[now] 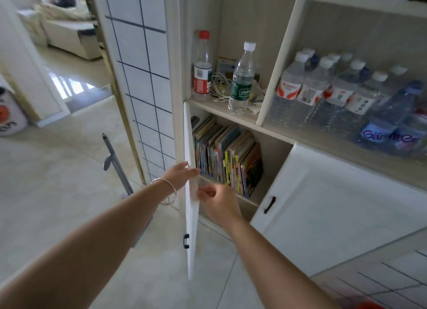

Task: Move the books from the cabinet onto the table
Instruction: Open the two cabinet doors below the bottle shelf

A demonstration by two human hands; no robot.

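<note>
Both hands (182, 174) at open door (193, 193), books (228, 156) just beyond

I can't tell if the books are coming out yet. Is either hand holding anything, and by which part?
No book yet. The left hand grips the open cabinet door by its upper free edge; the right hand is beside it, empty, near the books.

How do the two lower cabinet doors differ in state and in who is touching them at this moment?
The left door is swung open, seen nearly edge-on, exposing the books; the right door is shut over its compartment. The left hand holds the left door's edge, with the right hand just beside it; nothing touches the right door. Both doors are white with a small dark handle.
</note>
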